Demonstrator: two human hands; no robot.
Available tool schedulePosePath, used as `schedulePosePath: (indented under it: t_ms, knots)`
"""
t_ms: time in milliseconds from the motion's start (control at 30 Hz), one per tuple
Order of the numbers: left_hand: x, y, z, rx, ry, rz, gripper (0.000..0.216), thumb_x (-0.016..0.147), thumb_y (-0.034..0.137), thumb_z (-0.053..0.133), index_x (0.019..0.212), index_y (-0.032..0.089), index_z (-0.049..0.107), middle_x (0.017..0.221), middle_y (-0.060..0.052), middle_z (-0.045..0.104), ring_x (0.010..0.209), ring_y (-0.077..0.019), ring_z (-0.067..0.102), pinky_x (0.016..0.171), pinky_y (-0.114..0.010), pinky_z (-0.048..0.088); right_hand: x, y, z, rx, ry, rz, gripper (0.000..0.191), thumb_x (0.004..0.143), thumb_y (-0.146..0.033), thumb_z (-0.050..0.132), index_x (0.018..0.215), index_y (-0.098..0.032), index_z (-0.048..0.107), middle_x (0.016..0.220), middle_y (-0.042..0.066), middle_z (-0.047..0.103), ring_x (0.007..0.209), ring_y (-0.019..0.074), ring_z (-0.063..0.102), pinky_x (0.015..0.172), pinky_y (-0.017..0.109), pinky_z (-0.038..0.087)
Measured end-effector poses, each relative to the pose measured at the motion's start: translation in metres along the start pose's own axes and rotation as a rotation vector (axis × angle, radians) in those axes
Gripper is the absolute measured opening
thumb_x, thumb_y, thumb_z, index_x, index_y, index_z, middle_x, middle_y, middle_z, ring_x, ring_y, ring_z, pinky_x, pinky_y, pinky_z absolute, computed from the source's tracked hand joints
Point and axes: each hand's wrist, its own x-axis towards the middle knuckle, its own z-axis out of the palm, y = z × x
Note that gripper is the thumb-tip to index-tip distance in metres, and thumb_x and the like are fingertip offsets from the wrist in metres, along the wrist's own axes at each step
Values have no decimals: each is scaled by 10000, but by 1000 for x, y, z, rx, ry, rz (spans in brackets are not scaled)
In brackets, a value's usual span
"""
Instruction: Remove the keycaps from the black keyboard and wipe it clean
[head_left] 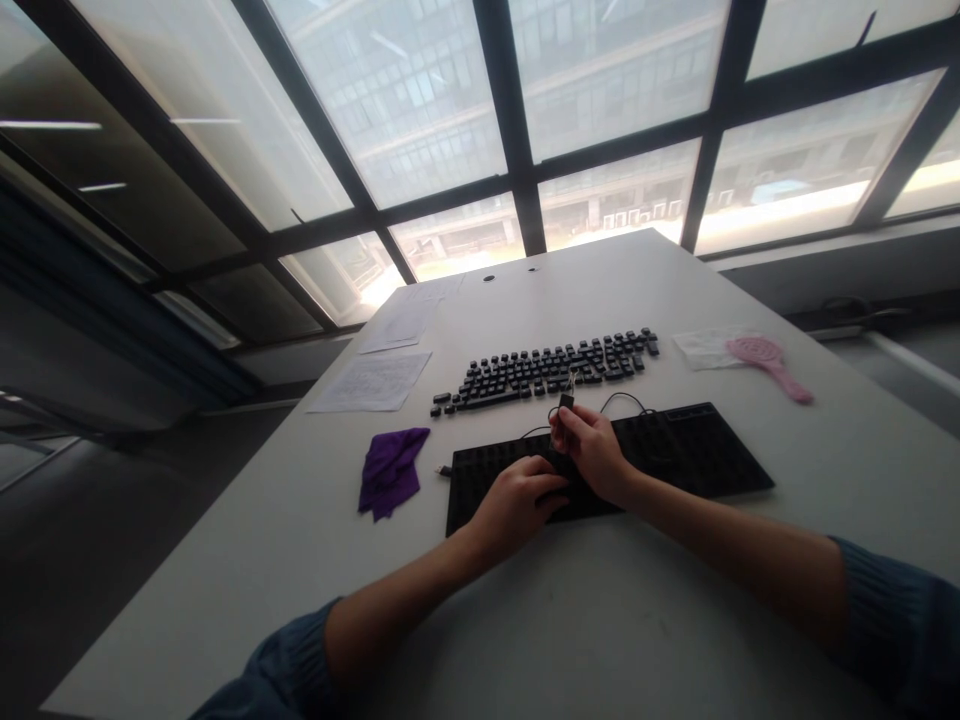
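Note:
A black keyboard (701,450) lies near me on the white table, its upper face dark and hard to make out in detail. My left hand (521,492) rests on its left half, fingers lightly curled and apart, holding nothing visible. Over the middle of the board, my right hand (589,447) pinches what looks like a keycap puller (567,400), with a black handle and thin wire prongs pointing upward. Behind the board, many loose black keycaps (525,372) are laid out in rows. The keyboard's cable (626,396) loops behind it, and a USB plug (444,470) sticks out at the left.
A crumpled purple cloth (391,472) lies left of the keyboard. Printed papers (371,382) are spread further back on the left. At right, a pink hairbrush (769,362) lies partly on a clear plastic bag (701,350). Large windows rise beyond the table (585,290).

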Motion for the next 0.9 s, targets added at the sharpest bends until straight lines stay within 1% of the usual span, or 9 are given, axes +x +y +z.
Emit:
schedulePosePath:
  t_ms: [100,300,500,600,700,767,833,900]
  knots:
    - [0,-3,3,-6,3,14,132,873,191,691,993,200,745,1022,-68,683,927,-200,640,860,-341,546,1,1,-1,-5,-11,0,233,811,-364,723,724,-152,678,634,10,596,541,113,488,523,268,335]
    - [-4,-6,11,-83,74,21,105,891,170,650,963,183,726,1027,-83,668,955,-204,636,883,-347,555,1,2,-2,-6,-18,-5,233,820,-367,717,733,-154,680,631,7,589,544,113,487,530,268,341]
    - [-2,-4,9,-174,170,4,107,891,158,651,972,182,716,1028,-88,664,934,-191,648,853,-321,560,-1,0,-2,-8,-16,8,241,802,-373,733,720,-153,677,637,9,591,541,112,487,523,267,341]
    - [-2,2,5,-213,199,29,93,885,165,667,956,183,725,998,-81,663,905,-180,652,819,-302,563,-1,0,-1,-5,-13,0,243,804,-377,732,724,-153,678,636,9,592,540,110,482,523,265,343]
    - [-1,8,-10,-204,214,52,97,878,192,690,962,196,739,962,-68,670,878,-171,654,790,-292,562,0,0,-1,-6,-9,-2,250,809,-387,730,731,-155,677,625,5,589,542,111,484,528,263,350]
    - [3,6,-28,-156,276,45,107,869,216,708,969,213,747,944,-55,681,867,-169,656,787,-294,560,1,0,-1,-3,-14,6,252,806,-389,735,732,-156,678,629,6,593,545,113,492,529,261,353]
    - [15,-5,-49,-78,374,11,106,870,241,709,964,225,754,943,-45,693,865,-170,660,788,-296,560,2,1,-1,-1,-20,12,255,799,-392,740,725,-156,678,638,9,599,546,114,500,526,261,352]
    - [34,-27,-67,8,420,-51,135,886,261,682,990,213,753,987,-49,702,890,-176,667,802,-295,562,2,1,-1,-6,-21,15,260,792,-395,745,715,-156,677,641,11,602,543,114,501,523,263,350]
